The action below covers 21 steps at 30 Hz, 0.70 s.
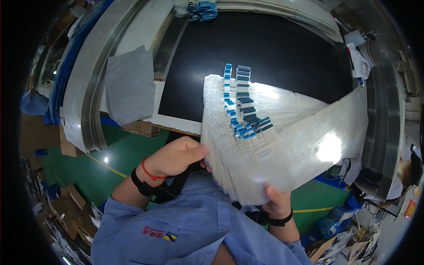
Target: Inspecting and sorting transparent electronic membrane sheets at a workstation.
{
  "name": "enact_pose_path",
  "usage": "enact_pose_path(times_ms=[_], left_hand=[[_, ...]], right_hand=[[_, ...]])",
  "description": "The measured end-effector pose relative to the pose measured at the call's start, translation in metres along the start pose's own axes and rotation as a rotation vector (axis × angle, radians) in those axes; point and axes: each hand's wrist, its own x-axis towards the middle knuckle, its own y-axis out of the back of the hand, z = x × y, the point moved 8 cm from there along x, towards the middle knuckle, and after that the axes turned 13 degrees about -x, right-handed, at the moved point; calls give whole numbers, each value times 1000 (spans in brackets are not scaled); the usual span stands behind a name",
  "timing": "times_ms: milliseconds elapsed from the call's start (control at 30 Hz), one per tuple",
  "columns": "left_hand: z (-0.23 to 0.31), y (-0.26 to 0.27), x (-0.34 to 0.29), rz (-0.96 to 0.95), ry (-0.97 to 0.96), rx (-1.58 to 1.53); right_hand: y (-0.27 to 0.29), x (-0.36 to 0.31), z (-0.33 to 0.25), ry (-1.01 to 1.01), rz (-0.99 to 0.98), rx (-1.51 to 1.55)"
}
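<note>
Nearest, below the fanned stack of clear plastic sheets point(291, 152), is the wearer's blue shirt point(190, 229), with a small embroidered emblem. The left hand point(176, 158) grips the stack's left edge, its thumb on top and its other fingers mostly hidden; a red cord bracelet point(151, 172) and a black wristband point(140, 183) circle that wrist. The right hand point(278, 203) holds the stack's lower edge, thumb laid over the top sheet and fingers out of sight beneath; a black wristband sits on this wrist as well.

The stack itself lies tilted and spread between the hands, its upper part over the black tabletop point(265, 44). Two curved rows of blue and dark tabs point(249, 106) run down its upper middle, and a bright glare covers part of its right side. Below the stack, to either side, shows the green floor point(110, 150), with an opened cardboard box point(70, 207) far to its lower left.

Left of the stack, apart from it, hangs a grey cloth point(129, 86). Beyond the stack, at the tabletop's far side, is a blue-and-white bundle point(203, 11); beyond it to the upper right stands a fan point(383, 48).
</note>
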Motion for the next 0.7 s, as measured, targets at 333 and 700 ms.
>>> enact_pose_path(times_ms=[333,700], left_hand=[[6,-2,0,-17,-43,211],[2,4,2,122,-74,-7]], right_hand=[[-38,21,-4,21,-75,111],[-16,10,8,-25,-45,5]])
